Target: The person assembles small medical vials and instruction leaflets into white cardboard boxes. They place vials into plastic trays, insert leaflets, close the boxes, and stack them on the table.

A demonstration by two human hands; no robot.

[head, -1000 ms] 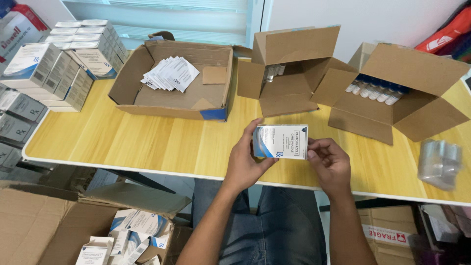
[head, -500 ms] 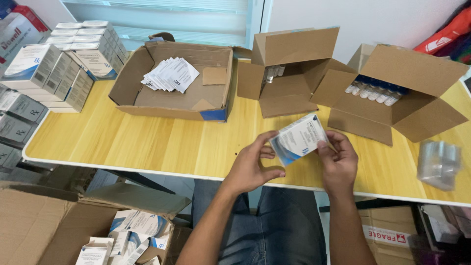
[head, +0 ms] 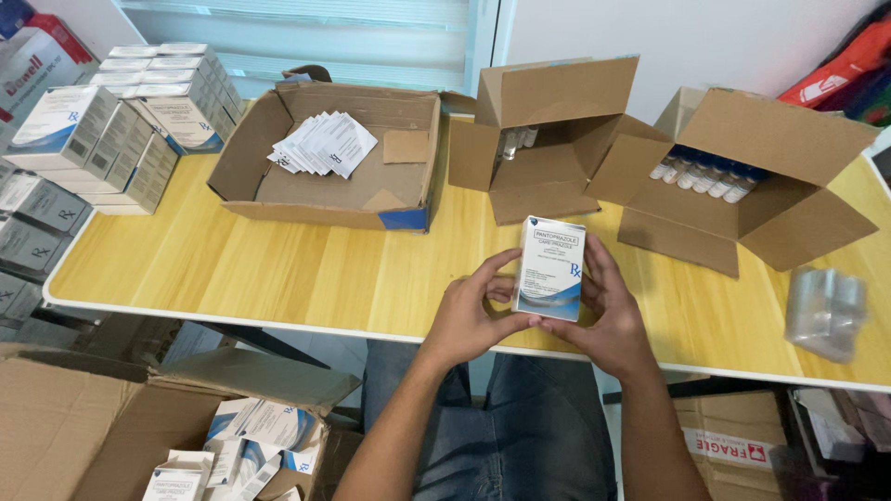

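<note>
A long wooden table (head: 278, 269) carries three open cardboard boxes, flaps folded back so contents show. Above its near edge, the left hand (head: 473, 311) and right hand (head: 608, 315) pinch a small white carton (head: 551, 267) upright, fingers curled around its sides, steadying it

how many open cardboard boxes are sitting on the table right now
3. A wide shallow box of leaflets sits left of centre, a smaller box stands in the middle, and a box of vials is at the right. More cartons lie on the floor below.
</note>
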